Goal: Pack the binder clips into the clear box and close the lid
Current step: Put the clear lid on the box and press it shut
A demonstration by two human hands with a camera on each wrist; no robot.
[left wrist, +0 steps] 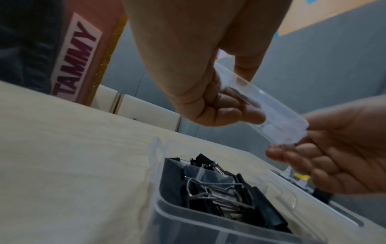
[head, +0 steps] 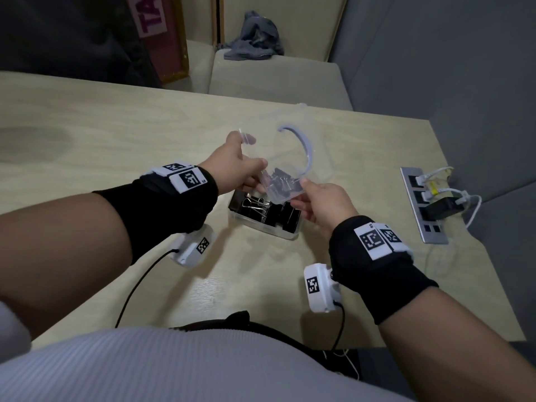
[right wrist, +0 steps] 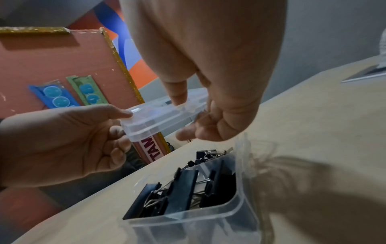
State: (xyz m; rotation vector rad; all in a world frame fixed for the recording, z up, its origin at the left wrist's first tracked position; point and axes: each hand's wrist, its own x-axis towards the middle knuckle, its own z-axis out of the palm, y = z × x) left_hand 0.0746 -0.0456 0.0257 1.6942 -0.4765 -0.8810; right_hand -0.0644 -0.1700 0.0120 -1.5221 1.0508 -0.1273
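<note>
From the head camera we see our left hand [head: 235,166] and our right hand [head: 324,204] holding the clear lid [head: 293,158] between them, raised and tilted above the clear box [head: 285,233], which sits open on the pale wooden table [head: 116,132]. The black binder clips [head: 269,210] lie packed inside the box. Our left fingers and thumb are curled round the lid's left edge, and our right thumb and fingers pinch its near corner. A power strip [head: 423,204] with plugged cables lies near the table's right edge, and a crumpled grey cloth [head: 255,39] rests on the bench beyond. In the left wrist view, our left hand [left wrist: 208,85] is clamped on the lid [left wrist: 277,115], fingers folded under it and thumb on top, while our right hand [left wrist: 338,148] meets the lid's far end with curled fingers; the box [left wrist: 208,219] of clips [left wrist: 219,189] sits directly beneath. In the right wrist view, our right hand [right wrist: 219,99] nips the lid [right wrist: 158,117] from above, our left hand [right wrist: 73,140] grips its other end, and the box [right wrist: 208,217] stands below, lid off, clips [right wrist: 183,189] heaped within.
</note>
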